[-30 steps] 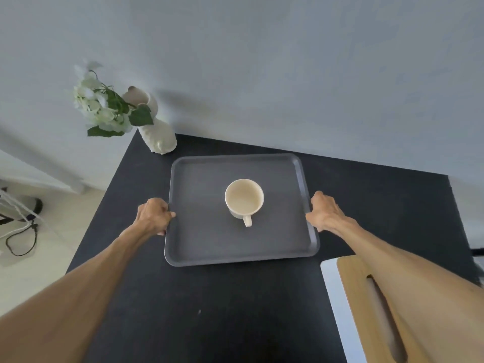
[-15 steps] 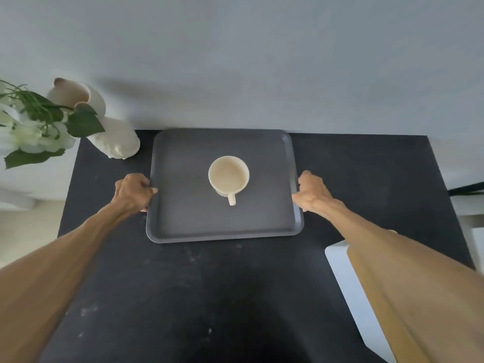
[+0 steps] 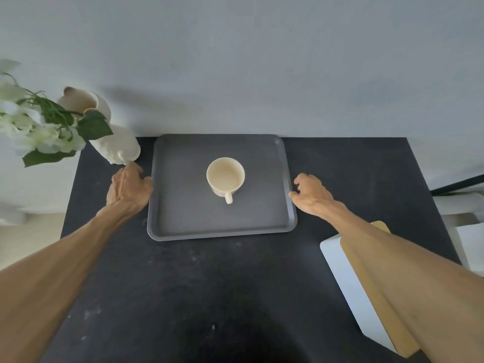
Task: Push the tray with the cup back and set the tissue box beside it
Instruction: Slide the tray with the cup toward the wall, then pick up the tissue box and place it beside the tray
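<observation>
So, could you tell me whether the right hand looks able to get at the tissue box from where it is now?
Probably yes. The right hand is at the tray's right edge, and the tissue box lies directly under that forearm on the near right, with nothing between them.

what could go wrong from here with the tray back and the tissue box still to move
1. The left hand sits right by the tilted white vase; a careless pull-back could perhaps knock it.
2. The tissue box lies under the right forearm near the table corner, so a hasty grab might shove it off.
3. Setting the box against the tray could jolt it and shake the cup.
</observation>
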